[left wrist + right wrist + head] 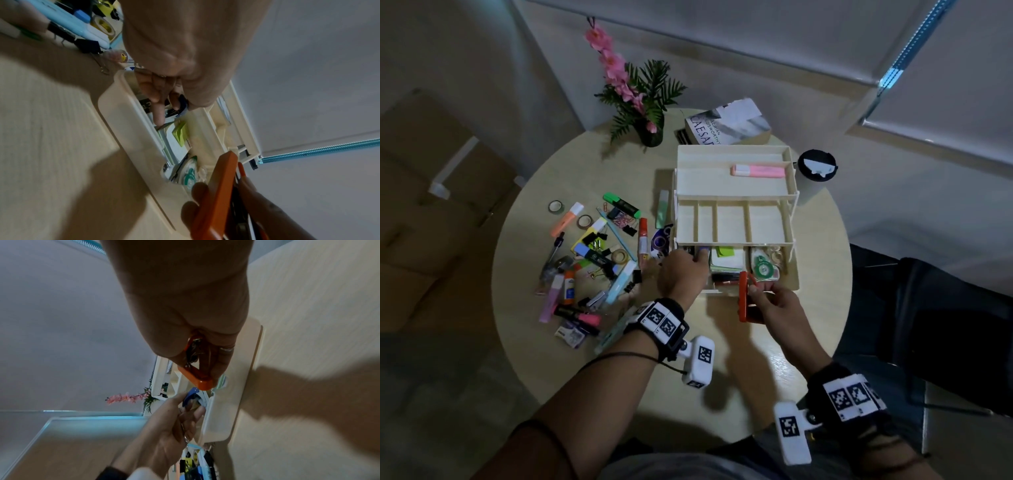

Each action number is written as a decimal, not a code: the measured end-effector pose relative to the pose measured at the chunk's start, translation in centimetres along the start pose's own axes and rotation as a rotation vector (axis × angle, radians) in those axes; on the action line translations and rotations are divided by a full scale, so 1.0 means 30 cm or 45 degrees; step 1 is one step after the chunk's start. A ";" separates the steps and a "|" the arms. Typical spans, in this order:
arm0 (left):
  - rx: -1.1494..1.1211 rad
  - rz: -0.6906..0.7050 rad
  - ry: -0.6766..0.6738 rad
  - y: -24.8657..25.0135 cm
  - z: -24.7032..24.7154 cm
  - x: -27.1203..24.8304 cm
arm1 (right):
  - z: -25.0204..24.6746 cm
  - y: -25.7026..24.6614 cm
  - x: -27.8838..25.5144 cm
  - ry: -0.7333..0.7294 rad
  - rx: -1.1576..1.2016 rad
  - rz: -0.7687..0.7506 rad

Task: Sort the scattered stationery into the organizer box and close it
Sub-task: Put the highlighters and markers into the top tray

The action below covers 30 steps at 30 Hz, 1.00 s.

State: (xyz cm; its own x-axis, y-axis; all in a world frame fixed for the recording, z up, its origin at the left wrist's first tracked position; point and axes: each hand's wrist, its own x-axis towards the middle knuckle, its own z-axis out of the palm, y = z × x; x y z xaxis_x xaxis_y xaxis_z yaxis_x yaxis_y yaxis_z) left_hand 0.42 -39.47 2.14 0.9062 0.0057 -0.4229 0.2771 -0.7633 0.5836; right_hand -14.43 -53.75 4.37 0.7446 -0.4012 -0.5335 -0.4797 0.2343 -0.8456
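Organizer box [736,192] is standing open on the round table [808,325], tiers stepped back: top tray holding a pink highlighter [757,170], middle tray divided into slots, bottom tray nearest the person holding green sticky notes [724,251] and a green correction tape [763,270].

Left hand [683,274] is reaching into the bottom tray's left end, fingers curled, pinching a small blue item [192,398] between thumb and fingers; can't tell what the item is. One finger is sticking out straight down into the tray in the left wrist view.

Right hand [777,305] is holding an orange stapler [743,297] at the box's front edge, thumb and fingers wrapped round it, nose pointing toward the bottom tray. The stapler's two halves are parted a little at the nose.

Scattered stationery [592,260] is lying in a heap on the table left of the box: highlighters, binder clips, tape rolls, glue stick, pens. A pale green highlighter [662,209] is lying just beside the box's left wall.

Behind the box: a book [726,125], a plant with pink flowers [633,96], a black-lidded cup [817,164] to the right.
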 end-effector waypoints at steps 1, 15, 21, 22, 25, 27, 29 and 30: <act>0.009 -0.004 0.024 0.005 0.011 0.002 | -0.002 0.004 0.004 -0.006 -0.012 0.002; 0.067 -0.102 0.133 0.032 0.111 0.030 | -0.042 -0.021 0.106 0.000 -0.188 -0.059; 0.111 -0.078 0.177 0.045 0.118 0.034 | -0.072 -0.003 0.114 -0.032 -0.220 -0.074; 0.096 -0.092 0.171 0.046 0.117 0.034 | -0.076 -0.003 0.120 -0.029 -0.226 -0.074; 0.037 -0.132 0.167 0.043 0.117 0.034 | -0.085 0.007 0.135 -0.020 -0.221 -0.060; 0.006 -0.144 0.159 0.047 0.110 0.031 | -0.085 0.014 0.140 -0.023 -0.210 -0.054; -0.030 -0.155 0.138 0.048 0.104 0.032 | -0.085 0.017 0.143 -0.025 -0.215 -0.057; -0.054 -0.166 0.125 0.049 0.102 0.033 | -0.085 0.016 0.143 -0.026 -0.214 -0.058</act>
State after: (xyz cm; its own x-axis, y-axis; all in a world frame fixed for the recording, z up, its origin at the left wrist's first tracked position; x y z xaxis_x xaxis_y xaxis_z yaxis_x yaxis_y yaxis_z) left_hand 0.76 -42.57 0.44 0.8878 0.1676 -0.4286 0.4059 -0.7242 0.5575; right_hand -12.65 -57.61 1.71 0.7758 -0.3892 -0.4966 -0.5149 0.0645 -0.8548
